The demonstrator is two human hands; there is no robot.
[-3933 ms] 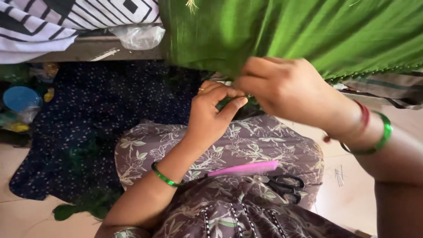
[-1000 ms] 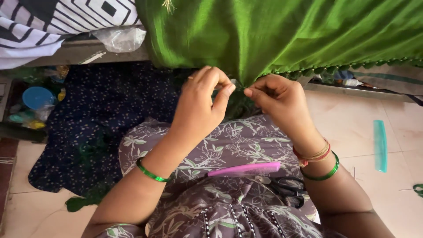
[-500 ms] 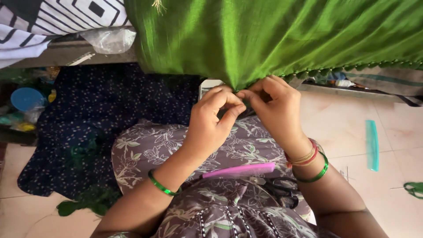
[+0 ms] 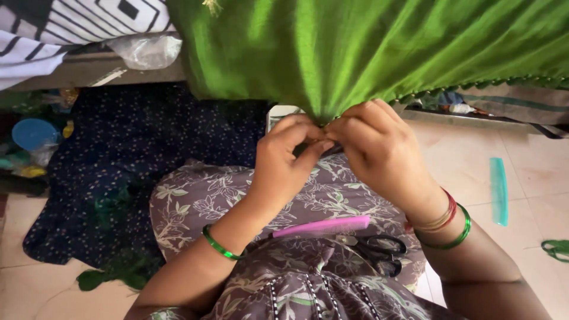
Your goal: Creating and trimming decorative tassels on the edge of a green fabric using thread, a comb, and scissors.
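Above the lap: green cloth (image 4: 367, 53) hung in gathered folds, its lower edge pinched at the middle.
Left hand (image 4: 287, 160): fingers closed on the cloth's edge.
Right hand (image 4: 379, 154): pinched the same edge, touching the left.
Pink comb (image 4: 323, 226): lay on the lap.
Scissors (image 4: 376, 249): just beside the comb.

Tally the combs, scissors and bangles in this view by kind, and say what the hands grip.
Combs: 2, a pink comb on the lap, a teal comb on the floor.
Scissors: 1.
Bangled wrists: 2, green bangle left, green and red bangles right.
Total: 5.
The left hand and right hand pinch the green cloth edge.
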